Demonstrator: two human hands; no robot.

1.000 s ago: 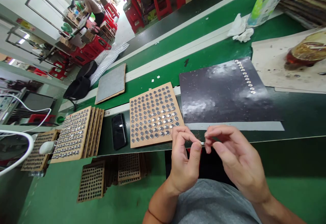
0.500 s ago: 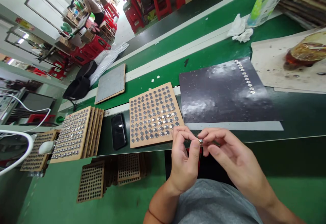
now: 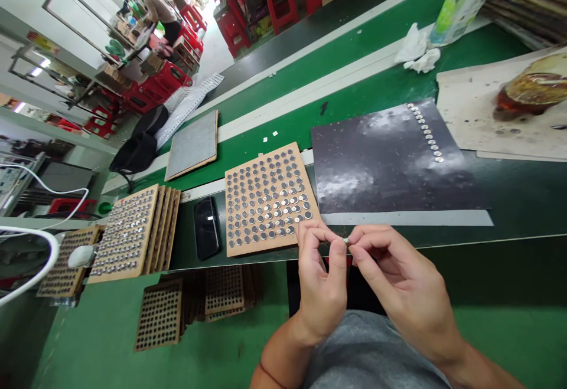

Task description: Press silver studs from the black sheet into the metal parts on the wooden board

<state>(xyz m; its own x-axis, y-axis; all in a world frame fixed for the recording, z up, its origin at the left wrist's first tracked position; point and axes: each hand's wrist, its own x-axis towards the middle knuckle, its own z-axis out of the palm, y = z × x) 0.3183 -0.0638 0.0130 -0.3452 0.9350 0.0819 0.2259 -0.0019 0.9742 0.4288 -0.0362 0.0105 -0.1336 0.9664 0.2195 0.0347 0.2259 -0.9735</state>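
Observation:
My left hand [image 3: 322, 283] pinches a small shiny metal piece [image 3: 346, 240] between thumb and forefinger; its exact kind is too small to make out. From the other side, my right hand [image 3: 405, 285] closes its thumb and fingertips on the same piece. Both hands are just over the bench's front edge. Beside my left hand lies a brown board [image 3: 243, 200] with rows of dark round discs, some carrying small silvery parts. Beyond my hands is a dark sheet [image 3: 376, 164] with a slanting row of small silvery parts [image 3: 426, 132] near its right side.
A black phone [image 3: 206, 228] lies left of the board. Further left stand several filled boards [image 3: 126, 232]. A grey plate [image 3: 194, 144] sits behind. At right are a cup of brown liquid [image 3: 534, 91], a bottle [image 3: 465, 8] and crumpled tissue [image 3: 416, 49]. A person [image 3: 155, 8] works far off.
My right thumb has come up and closed against its fingertips at the small metal piece; it was apart before. My left hand has barely moved.

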